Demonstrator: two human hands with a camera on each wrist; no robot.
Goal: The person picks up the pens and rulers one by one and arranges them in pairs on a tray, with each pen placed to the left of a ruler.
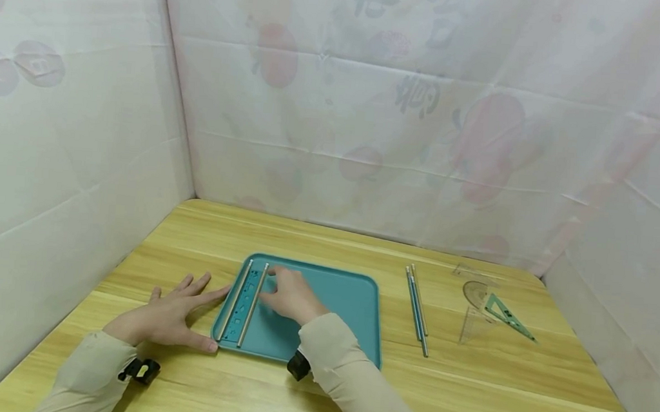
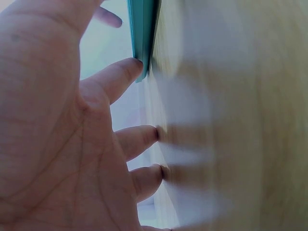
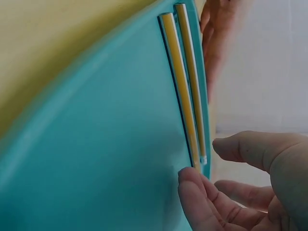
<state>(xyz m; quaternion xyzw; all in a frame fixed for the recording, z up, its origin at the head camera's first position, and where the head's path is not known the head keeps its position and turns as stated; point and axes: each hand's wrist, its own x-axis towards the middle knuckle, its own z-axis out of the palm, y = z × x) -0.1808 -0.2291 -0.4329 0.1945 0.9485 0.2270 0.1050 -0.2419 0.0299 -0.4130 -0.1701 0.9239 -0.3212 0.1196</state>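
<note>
A teal tray (image 1: 346, 298) lies on the table. Along its left side are a gold pencil (image 1: 235, 301) and a second gold pencil (image 1: 253, 305), with a teal stencil ruler (image 1: 243, 304) between them. My left hand (image 1: 170, 316) is spread beside the tray, its thumb and index finger at the left rim; other fingertips rest on the table in the left wrist view. My right hand (image 1: 294, 294) is over the tray by the second pencil's far end. In the right wrist view, its thumb stands apart from the fingers, and a fingertip is close to that pencil; contact is unclear.
Several blue and gold pencils (image 1: 416, 310) lie right of the tray. Farther right are a green set square (image 1: 507, 316), a clear protractor (image 1: 475, 294) and other clear drawing tools, partly overlapping. Printed cloth walls (image 1: 325, 121) enclose the table at the back and sides.
</note>
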